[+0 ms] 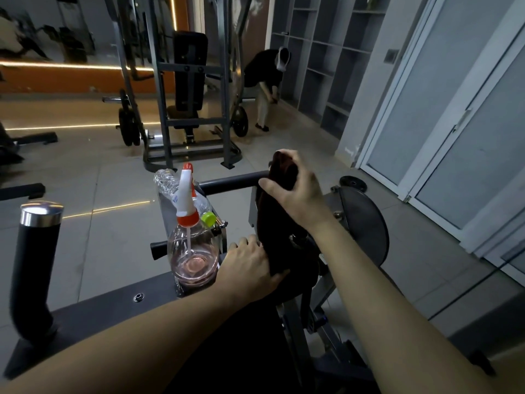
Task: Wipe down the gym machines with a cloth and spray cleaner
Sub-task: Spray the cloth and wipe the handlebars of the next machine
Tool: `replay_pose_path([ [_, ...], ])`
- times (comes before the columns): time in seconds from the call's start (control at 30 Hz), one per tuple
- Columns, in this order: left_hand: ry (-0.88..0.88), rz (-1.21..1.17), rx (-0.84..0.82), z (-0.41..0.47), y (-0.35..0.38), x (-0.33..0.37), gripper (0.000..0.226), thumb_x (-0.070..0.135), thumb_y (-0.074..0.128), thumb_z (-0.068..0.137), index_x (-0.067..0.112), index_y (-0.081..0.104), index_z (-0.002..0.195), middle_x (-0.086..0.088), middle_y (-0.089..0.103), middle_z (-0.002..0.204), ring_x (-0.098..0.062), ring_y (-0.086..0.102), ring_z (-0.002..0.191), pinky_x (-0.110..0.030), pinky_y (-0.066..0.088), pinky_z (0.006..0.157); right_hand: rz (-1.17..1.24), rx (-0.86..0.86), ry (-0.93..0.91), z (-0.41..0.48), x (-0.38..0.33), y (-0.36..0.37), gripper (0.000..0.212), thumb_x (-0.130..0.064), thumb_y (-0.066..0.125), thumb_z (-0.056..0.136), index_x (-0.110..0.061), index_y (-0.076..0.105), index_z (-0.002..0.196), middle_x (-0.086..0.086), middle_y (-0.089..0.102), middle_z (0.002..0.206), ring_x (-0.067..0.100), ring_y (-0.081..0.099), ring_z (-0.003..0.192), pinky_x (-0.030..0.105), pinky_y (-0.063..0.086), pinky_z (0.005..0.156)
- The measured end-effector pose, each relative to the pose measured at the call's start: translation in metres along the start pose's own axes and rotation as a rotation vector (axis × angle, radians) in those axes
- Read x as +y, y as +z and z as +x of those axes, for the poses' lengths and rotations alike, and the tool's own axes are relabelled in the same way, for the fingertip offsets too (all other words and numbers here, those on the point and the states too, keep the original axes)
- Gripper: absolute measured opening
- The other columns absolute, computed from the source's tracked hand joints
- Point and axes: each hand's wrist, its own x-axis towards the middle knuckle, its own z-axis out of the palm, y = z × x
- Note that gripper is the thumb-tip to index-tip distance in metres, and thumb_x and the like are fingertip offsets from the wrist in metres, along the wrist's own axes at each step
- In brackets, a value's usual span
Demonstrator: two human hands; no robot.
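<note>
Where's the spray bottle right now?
Head view, left of centre: the spray bottle stands upright on the machine frame, just left of the left hand, with a green-capped clear bottle lying behind it.

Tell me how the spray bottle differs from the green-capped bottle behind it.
The spray bottle stands upright; the green-capped bottle lies on its side. The spray bottle has a white and orange trigger head; the green-capped bottle has a plain cap. The spray bottle holds a little pinkish liquid; the green-capped bottle looks empty. Both are clear plastic.
</note>
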Motion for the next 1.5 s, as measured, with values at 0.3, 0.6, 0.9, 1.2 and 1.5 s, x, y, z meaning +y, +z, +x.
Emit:
replay_pose_path([
  [0.3,0.000,-0.046,0.011,0.002,0.004,-0.001,0.075,0.081,0.026,0.087,0.035,0.042,0.143,-0.005,0.055,0.126,-0.028,0.052,0.113,-0.046,0.044,0.099,-0.253,-0.039,0.151,0.045,-0.021,0.000,0.034,-0.029,0.059,0.092,-0.019,0.049,0.062,-0.004,0.051,0.060,0.018,0.053,0.060,0.030,0.038,0.060],
  [0.6,-0.039,-0.077,0.020,-0.002,-0.002,0.002,0.070,0.078,0.039,0.087,0.023,0.042,0.130,-0.002,0.054,0.117,-0.024,0.053,0.108,-0.042,0.044,0.096,-0.043,0.117,0.476,0.042,0.014,-0.016,0.029,-0.028,0.060,0.098,-0.013,0.057,0.074,0.006,0.062,0.077,0.029,0.066,0.082,0.042,0.053,0.078],
  [0.9,-0.030,-0.008,0.040,-0.001,0.001,0.003,0.074,0.079,0.033,0.088,0.019,0.044,0.128,-0.007,0.056,0.118,-0.028,0.055,0.108,-0.043,0.045,0.093,0.370,0.669,0.791,0.006,0.034,-0.063,0.049,-0.046,0.053,0.101,-0.005,0.050,0.129,0.010,0.061,0.120,0.028,0.061,0.107,0.035,0.048,0.089],
  [1.2,-0.021,0.005,0.046,-0.002,0.000,0.002,0.072,0.078,0.034,0.089,0.018,0.044,0.128,-0.007,0.056,0.117,-0.027,0.055,0.106,-0.043,0.045,0.092,0.890,0.511,0.647,-0.003,-0.022,-0.021,0.056,-0.053,0.045,0.100,-0.020,0.047,0.145,0.009,0.055,0.137,0.030,0.049,0.133,0.045,0.041,0.111],
  [1.5,-0.022,-0.021,0.054,-0.001,0.002,0.002,0.072,0.080,0.034,0.087,0.019,0.045,0.125,-0.007,0.057,0.117,-0.028,0.055,0.108,-0.043,0.045,0.093,0.286,-0.176,0.163,-0.006,0.002,-0.041,0.042,-0.008,0.070,0.087,-0.022,0.060,0.125,0.004,0.065,0.121,0.019,0.065,0.113,0.044,0.056,0.097],
])
